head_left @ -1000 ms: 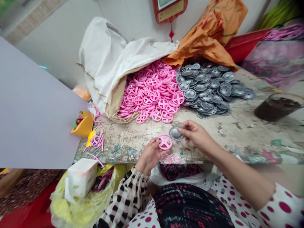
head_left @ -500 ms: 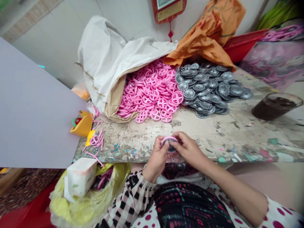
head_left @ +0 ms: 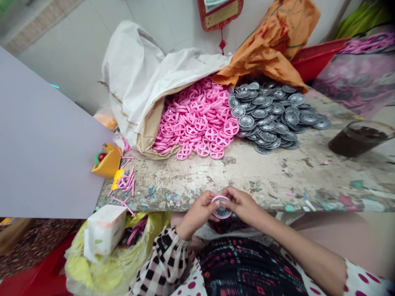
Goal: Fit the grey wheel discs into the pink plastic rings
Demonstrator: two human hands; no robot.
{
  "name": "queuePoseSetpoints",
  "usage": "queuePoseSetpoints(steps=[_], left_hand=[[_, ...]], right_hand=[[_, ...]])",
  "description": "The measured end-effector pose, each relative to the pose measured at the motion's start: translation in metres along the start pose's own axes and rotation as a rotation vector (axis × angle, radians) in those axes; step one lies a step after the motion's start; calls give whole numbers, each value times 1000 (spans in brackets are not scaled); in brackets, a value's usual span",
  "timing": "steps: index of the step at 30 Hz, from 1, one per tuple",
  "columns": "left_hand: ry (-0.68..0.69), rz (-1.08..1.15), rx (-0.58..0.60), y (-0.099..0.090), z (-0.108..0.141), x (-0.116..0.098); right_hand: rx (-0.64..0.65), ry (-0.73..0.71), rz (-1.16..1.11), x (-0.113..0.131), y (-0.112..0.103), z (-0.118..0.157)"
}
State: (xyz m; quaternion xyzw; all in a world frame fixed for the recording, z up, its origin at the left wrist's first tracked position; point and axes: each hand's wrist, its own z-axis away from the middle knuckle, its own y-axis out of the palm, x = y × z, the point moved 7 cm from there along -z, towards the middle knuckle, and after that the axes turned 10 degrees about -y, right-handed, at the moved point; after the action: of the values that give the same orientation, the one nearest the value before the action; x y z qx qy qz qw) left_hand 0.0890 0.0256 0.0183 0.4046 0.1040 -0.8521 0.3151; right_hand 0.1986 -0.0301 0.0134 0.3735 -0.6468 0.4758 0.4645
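Between my two hands, at the table's front edge, is a round piece [head_left: 221, 209] with a pink rim and a grey disc face. My left hand [head_left: 201, 210] pinches its left side, and my right hand [head_left: 240, 205] grips its right side. Beyond them, a heap of pink wheel rings [head_left: 197, 119] spills from a white sack [head_left: 135, 78]. Grey discs [head_left: 271, 115] are piled to the right of the rings, below an orange sack [head_left: 265, 53]. More dark discs lie under my hands, partly hidden.
A glass of dark drink [head_left: 361, 137] stands at the right. Pink scraps [head_left: 125, 183] and a yellow holder [head_left: 108, 161] are at the table's left end. Below them is a yellow bag [head_left: 83, 267] with a white box [head_left: 105, 230]. A red basket [head_left: 317, 57] sits at the back right.
Both hands have moved down toward my lap with the round piece, which now hangs over the table's front edge with its grey face more visible.
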Motion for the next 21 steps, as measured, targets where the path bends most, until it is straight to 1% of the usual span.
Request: queuePoseSetpoints(steps=[2,3,6,8,10,12,15,16,17,19,21], left_hand=[[-4,-45,29,-2,3,2],[18,-59,12,-4,4,2],[131,-167,-115,-7,6,1],[196,-278,-209,-7,7,0],[210,-347,-256,-7,8,1],[183,-361,-234,-7,8,5],[150,-374,-133,-10,6,4],[157,-384,-127,-14,6,1],[175,-398,-148,-20,5,-4],[236,-434,-253,-36,1,-20],[331,-495,-384,-50,-6,-41]], right_hand=[[15,-23,-14,1,1,4],[1,-16,-29,1,1,6],[-47,11,-81,2,3,9],[-38,10,-80,4,5,10],[-6,5,-37,7,6,11],[25,7,40,9,5,13],[97,-32,196,16,1,18],[133,-69,262,20,1,20],[175,-118,335,24,2,22],[253,-224,499,32,7,27],[292,-299,637,35,11,31]])
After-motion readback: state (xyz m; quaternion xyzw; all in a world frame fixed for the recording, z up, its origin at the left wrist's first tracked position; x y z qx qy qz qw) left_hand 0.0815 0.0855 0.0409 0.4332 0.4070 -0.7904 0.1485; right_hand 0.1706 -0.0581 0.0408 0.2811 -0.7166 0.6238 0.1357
